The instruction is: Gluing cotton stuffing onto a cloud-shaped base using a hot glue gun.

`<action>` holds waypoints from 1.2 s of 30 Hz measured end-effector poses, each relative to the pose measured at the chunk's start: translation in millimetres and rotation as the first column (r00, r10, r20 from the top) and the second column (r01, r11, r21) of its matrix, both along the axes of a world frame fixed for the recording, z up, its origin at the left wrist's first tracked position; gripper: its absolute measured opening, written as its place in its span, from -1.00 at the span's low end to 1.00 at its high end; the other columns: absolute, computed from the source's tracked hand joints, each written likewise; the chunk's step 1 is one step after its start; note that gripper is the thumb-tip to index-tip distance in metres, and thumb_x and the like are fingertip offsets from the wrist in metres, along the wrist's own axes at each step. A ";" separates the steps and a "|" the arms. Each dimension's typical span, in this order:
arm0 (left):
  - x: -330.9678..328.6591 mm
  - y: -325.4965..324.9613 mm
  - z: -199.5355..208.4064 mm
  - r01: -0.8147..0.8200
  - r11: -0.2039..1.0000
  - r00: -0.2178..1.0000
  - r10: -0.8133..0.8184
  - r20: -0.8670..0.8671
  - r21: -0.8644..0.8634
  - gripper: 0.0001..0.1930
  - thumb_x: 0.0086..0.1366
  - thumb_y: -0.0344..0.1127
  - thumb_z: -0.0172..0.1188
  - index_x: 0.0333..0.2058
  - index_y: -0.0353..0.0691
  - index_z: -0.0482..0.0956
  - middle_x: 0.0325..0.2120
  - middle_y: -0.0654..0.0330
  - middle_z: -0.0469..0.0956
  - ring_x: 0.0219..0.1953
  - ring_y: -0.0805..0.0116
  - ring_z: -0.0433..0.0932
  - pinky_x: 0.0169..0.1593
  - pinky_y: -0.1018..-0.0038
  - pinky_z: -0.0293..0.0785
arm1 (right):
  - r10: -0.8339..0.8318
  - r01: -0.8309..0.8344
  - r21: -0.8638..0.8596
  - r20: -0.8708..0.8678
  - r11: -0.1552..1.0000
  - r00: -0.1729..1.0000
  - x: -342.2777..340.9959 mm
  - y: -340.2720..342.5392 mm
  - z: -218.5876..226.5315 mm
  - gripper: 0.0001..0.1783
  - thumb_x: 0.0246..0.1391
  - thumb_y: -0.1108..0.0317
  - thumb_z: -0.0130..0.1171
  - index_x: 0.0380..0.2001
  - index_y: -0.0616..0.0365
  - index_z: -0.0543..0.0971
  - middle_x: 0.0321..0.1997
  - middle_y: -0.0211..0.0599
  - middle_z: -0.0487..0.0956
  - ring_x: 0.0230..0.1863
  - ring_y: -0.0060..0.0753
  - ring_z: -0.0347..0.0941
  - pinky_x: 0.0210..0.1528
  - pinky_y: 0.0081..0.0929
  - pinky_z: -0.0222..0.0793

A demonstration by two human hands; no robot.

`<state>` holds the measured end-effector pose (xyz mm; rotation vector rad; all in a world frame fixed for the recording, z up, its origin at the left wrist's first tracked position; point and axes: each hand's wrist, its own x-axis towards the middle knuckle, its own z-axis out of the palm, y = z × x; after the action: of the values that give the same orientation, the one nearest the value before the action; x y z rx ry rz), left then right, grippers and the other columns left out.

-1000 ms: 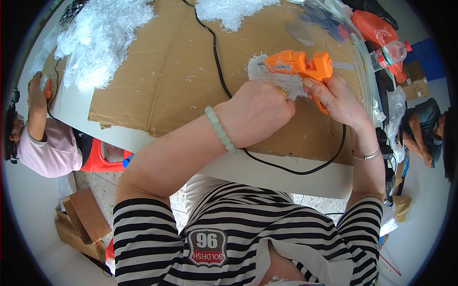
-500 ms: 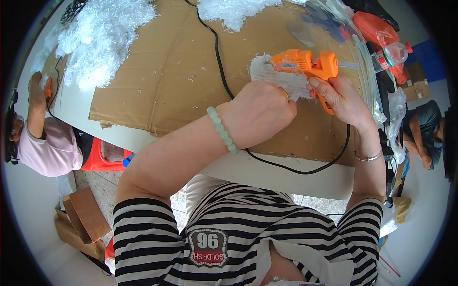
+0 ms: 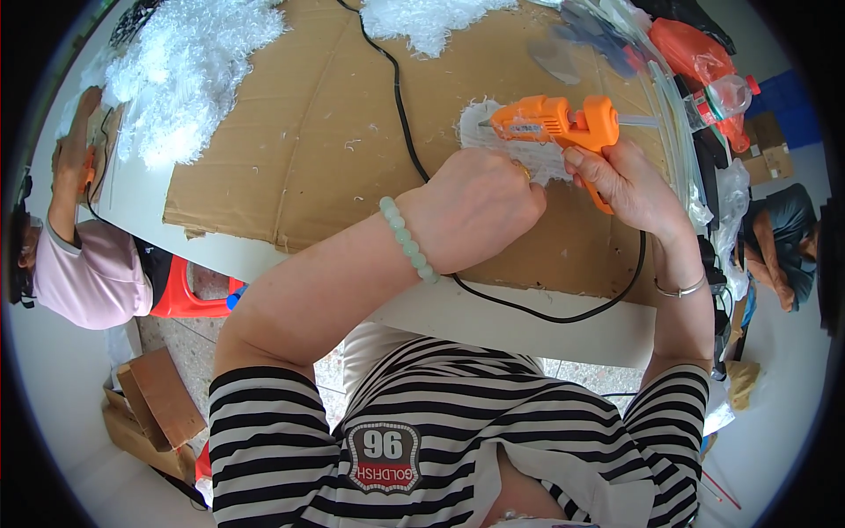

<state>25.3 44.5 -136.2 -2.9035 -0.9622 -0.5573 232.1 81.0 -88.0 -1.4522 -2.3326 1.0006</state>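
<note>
An orange hot glue gun (image 3: 539,118) is in my right hand (image 3: 635,189), gripped by its handle with a clear glue stick (image 3: 640,121) coming out of its back end. Its nozzle points left over a whitish, glue-crusted patch (image 3: 472,134) on the cardboard. My left hand (image 3: 478,207) is closed just below the nozzle, knuckles up and a ring on one finger. Its fingertips are turned away, so whatever they hold is hidden. The gun's black cord (image 3: 563,318) loops below my left hand.
Brown cardboard (image 3: 326,123) covers the white table. White stringy pieces (image 3: 198,75) are heaped at the far left, with another pile (image 3: 431,22) at the far edge. Glue sticks, a plastic bottle (image 3: 729,97) and a red bag (image 3: 691,48) lie right. A co-worker (image 3: 92,273) sits left.
The glue gun has shifted slightly left and down, its nozzle nearer the patch's left side. My left hand has barely moved. The co-worker's hand at the left has reached farther up.
</note>
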 end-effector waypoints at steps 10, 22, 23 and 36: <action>-0.2 -0.2 -2.1 0.003 1.000 1.000 -0.003 0.023 0.008 -0.87 -0.03 -0.41 0.08 -0.47 -0.27 0.53 -0.58 0.13 0.49 -0.51 0.25 0.55 -0.45 0.41 0.48 | -0.043 0.042 0.034 0.041 0.999 0.998 0.2 4.4 -0.5 -0.61 0.21 0.06 -0.04 -0.42 0.21 0.43 -0.54 -0.44 0.40 -0.48 -0.59 0.30 -0.46 -0.60 0.21; -0.1 1.3 -2.1 0.017 0.999 0.992 -0.021 0.122 0.036 -0.95 -0.10 -0.43 0.10 -0.65 -0.24 0.49 -0.70 0.09 0.49 -0.53 0.19 0.57 -0.46 0.36 0.49 | -0.102 0.099 -0.023 -0.192 0.995 0.976 40.3 -4.1 -9.9 -0.63 0.19 0.10 0.00 -0.24 0.24 0.44 -0.37 -0.41 0.47 -0.38 -0.60 0.34 -0.35 -0.61 0.27; -0.1 1.3 -3.0 0.019 0.999 0.992 -0.023 0.123 0.036 -0.95 -0.10 -0.43 0.10 -0.65 -0.24 0.49 -0.70 0.09 0.49 -0.53 0.19 0.57 -0.46 0.36 0.49 | -0.084 0.096 0.023 -0.315 0.995 0.945 44.7 -10.6 -12.2 -0.60 0.18 0.09 0.01 -0.16 0.26 0.44 -0.32 -0.39 0.48 -0.34 -0.59 0.35 -0.32 -0.61 0.28; -2.9 9.0 -2.6 -0.025 0.997 0.985 0.037 0.169 -0.076 -0.90 0.06 -0.36 0.19 -0.44 -0.22 0.52 -0.57 0.14 0.51 -0.49 0.14 0.49 -0.41 0.30 0.43 | -0.023 0.126 0.393 -0.258 0.911 0.966 72.9 -65.3 -22.7 -0.66 0.04 0.29 0.19 -0.21 0.33 0.45 -0.29 -0.17 0.49 -0.35 -0.34 0.43 -0.30 -0.48 0.35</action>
<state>22.4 53.5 -138.8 -2.9375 -1.0672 -0.7955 305.0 15.7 -110.8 -1.1672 -2.1207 0.5856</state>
